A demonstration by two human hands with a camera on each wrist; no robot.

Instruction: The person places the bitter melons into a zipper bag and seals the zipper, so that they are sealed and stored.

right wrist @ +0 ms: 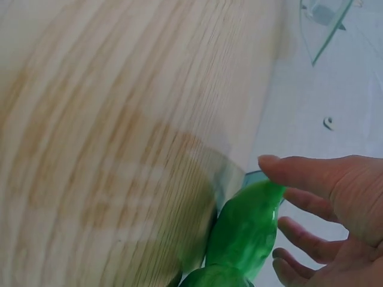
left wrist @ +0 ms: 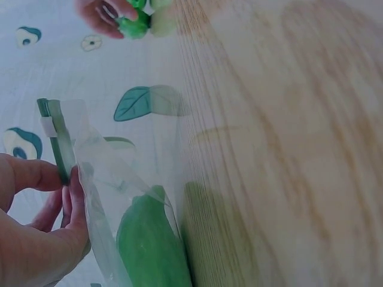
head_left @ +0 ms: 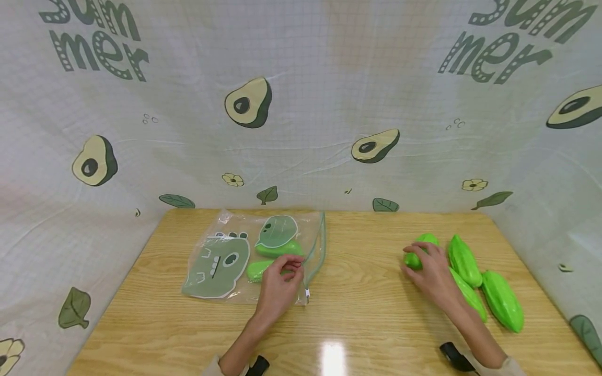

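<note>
A clear slider zip bag (head_left: 263, 290) with green cartoon monster prints lies on the table's left half. Inside it show two glossy green fruits (head_left: 261, 270), pointed and ridged; one also stands out through the plastic in the left wrist view. My left hand (head_left: 281, 287) pinches the bag's green zip edge (left wrist: 58, 149) near its white slider. Over at the right, my right hand (head_left: 430, 271) is above another green fruit (right wrist: 245, 224). Its thumb meets the fruit's tip, while the other fingers are spread loosely beside it, not wrapped around.
More green fruits (head_left: 463, 261) lie close together right of my right hand, one (head_left: 503, 302) nearest the table's right edge. The wooden table (head_left: 357, 292) is bounded at the back and sides by a pale cloth (head_left: 305, 115) printed with avocados.
</note>
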